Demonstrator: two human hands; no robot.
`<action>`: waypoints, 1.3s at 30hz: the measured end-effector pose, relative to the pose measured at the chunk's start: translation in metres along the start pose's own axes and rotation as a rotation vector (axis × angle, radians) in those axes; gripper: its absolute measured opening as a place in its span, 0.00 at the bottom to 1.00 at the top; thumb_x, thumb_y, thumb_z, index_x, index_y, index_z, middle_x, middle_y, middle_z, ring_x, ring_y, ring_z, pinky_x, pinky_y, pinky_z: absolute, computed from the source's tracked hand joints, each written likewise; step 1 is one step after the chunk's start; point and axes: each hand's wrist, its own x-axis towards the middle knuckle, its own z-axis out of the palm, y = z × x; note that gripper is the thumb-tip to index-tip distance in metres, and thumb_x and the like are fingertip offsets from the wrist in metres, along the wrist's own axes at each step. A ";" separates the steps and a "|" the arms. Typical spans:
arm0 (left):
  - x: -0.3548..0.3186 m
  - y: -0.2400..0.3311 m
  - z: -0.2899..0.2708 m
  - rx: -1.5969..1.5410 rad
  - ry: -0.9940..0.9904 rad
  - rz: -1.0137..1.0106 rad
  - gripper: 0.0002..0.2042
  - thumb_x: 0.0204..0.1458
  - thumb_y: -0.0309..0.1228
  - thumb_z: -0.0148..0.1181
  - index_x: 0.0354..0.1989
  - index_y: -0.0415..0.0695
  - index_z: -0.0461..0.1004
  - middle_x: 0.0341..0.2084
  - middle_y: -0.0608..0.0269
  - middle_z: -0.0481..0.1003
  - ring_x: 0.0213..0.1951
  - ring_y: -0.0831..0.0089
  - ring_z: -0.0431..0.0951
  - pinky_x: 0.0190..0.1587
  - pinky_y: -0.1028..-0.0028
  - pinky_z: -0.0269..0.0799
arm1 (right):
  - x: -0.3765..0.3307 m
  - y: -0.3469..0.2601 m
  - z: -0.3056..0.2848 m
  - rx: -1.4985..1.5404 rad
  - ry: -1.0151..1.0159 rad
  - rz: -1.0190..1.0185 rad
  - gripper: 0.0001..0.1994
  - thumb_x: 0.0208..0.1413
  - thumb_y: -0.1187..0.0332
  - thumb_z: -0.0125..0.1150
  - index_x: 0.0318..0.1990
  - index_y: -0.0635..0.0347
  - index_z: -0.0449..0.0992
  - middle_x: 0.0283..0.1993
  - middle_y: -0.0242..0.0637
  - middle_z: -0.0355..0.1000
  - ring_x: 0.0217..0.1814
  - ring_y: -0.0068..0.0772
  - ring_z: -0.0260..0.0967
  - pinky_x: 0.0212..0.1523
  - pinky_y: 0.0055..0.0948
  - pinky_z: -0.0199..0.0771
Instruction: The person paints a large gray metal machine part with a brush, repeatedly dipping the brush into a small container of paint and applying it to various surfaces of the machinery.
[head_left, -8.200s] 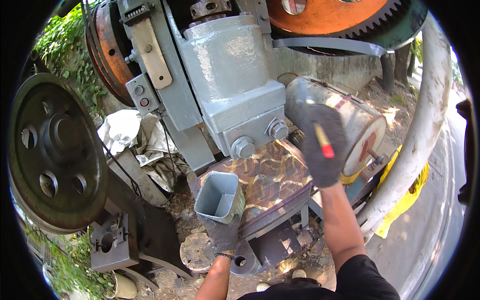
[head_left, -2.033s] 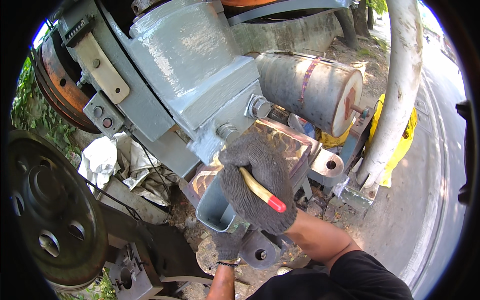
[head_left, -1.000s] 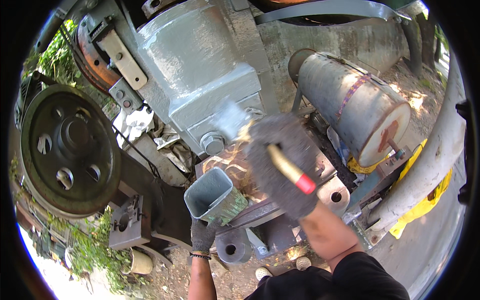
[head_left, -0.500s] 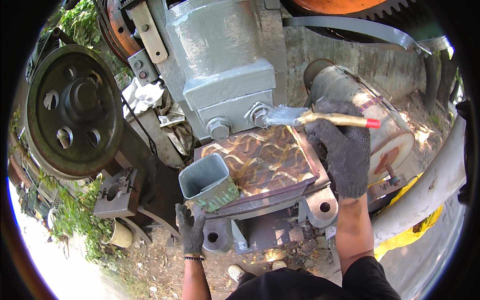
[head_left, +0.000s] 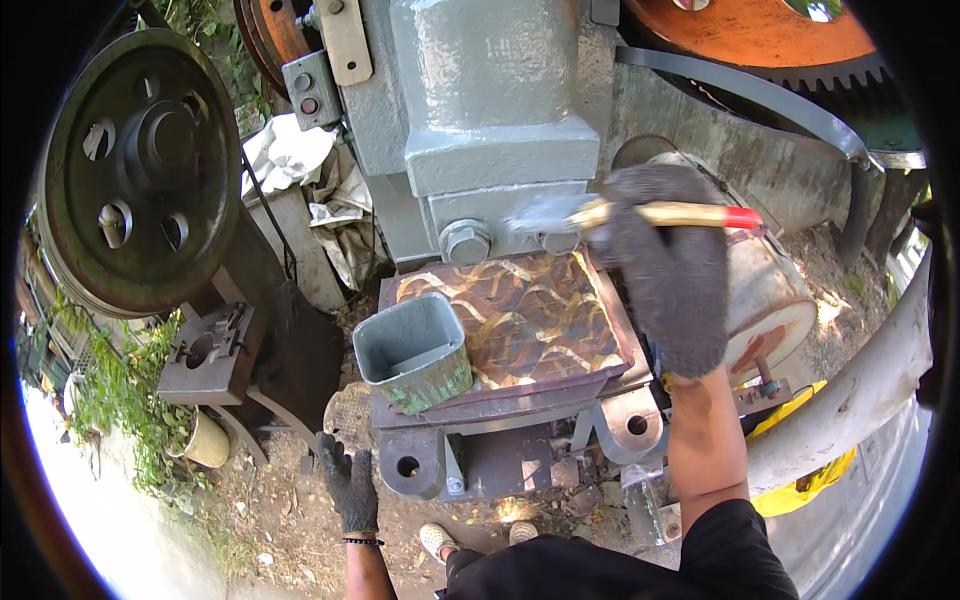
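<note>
Front open, back blocked

A hand can pass over the mat point(head_left: 550, 325) right of the tub point(head_left: 425, 388), which blocks its front left. The press point(head_left: 500, 160) walls off the back, the drum point(head_left: 768, 292) crowds the right hand point(head_left: 672, 265), and a wheel point(head_left: 165, 140) bars the left.

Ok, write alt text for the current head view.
A gloved right hand holds a red-ended paintbrush at the bolted lower front of a grey-painted press. A square-mouthed container stands on the patterned sheet below; the gloved left hand hangs open and empty.
</note>
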 end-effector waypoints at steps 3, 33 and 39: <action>0.001 0.005 -0.006 0.049 -0.050 0.048 0.40 0.63 0.23 0.63 0.81 0.42 0.48 0.79 0.52 0.54 0.76 0.56 0.59 0.76 0.59 0.55 | 0.001 0.009 0.007 -0.232 -0.045 -0.039 0.07 0.64 0.75 0.64 0.48 0.65 0.76 0.45 0.39 0.75 0.43 0.27 0.75 0.43 0.29 0.77; -0.025 -0.012 0.003 0.112 -0.049 -0.030 0.37 0.61 0.22 0.61 0.79 0.38 0.54 0.75 0.49 0.61 0.74 0.59 0.62 0.75 0.61 0.57 | -0.007 0.054 -0.019 0.350 0.204 0.127 0.06 0.70 0.67 0.61 0.43 0.61 0.75 0.31 0.31 0.73 0.26 0.18 0.67 0.26 0.23 0.68; -0.022 -0.004 0.005 0.028 0.023 0.013 0.30 0.66 0.25 0.58 0.76 0.36 0.58 0.69 0.58 0.68 0.66 0.71 0.68 0.68 0.70 0.64 | 0.001 0.055 -0.012 0.482 0.283 0.198 0.06 0.68 0.71 0.63 0.47 0.62 0.77 0.34 0.30 0.73 0.28 0.19 0.67 0.30 0.26 0.72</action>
